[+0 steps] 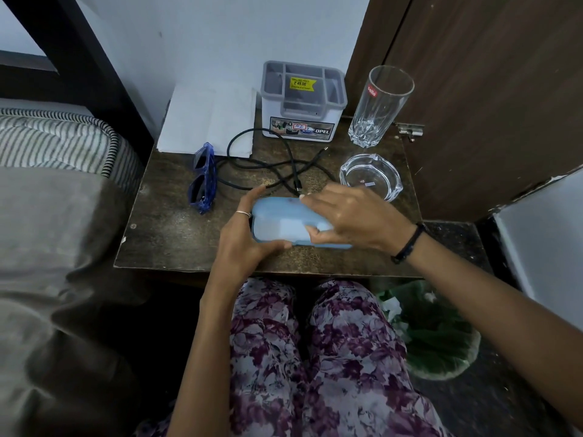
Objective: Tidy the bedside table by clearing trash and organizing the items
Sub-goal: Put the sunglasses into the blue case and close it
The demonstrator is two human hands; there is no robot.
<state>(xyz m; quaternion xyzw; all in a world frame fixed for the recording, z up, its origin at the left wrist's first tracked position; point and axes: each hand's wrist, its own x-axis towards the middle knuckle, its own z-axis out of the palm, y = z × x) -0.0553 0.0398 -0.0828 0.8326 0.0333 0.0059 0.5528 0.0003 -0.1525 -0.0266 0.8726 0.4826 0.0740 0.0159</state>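
Note:
A light blue case (280, 220) is held just above the front of the dark wooden bedside table (167, 228). My left hand (243, 238) grips its left end and my right hand (350, 216) covers its right end and top. Blue sunglasses (203, 178) lie to the left of the case. A black cable (268, 159) loops across the middle of the table. At the back stand a grey organizer box (303, 102) and a tall clear glass (378, 105). A glass ashtray (370, 176) sits at the right. White paper (208, 118) lies at the back left.
A bed with a striped mattress (56, 137) and grey sheet borders the table on the left. A brown door (489, 74) stands at the right. A green-lined waste bin (432, 329) with crumpled paper sits on the floor at the lower right, beside my knees.

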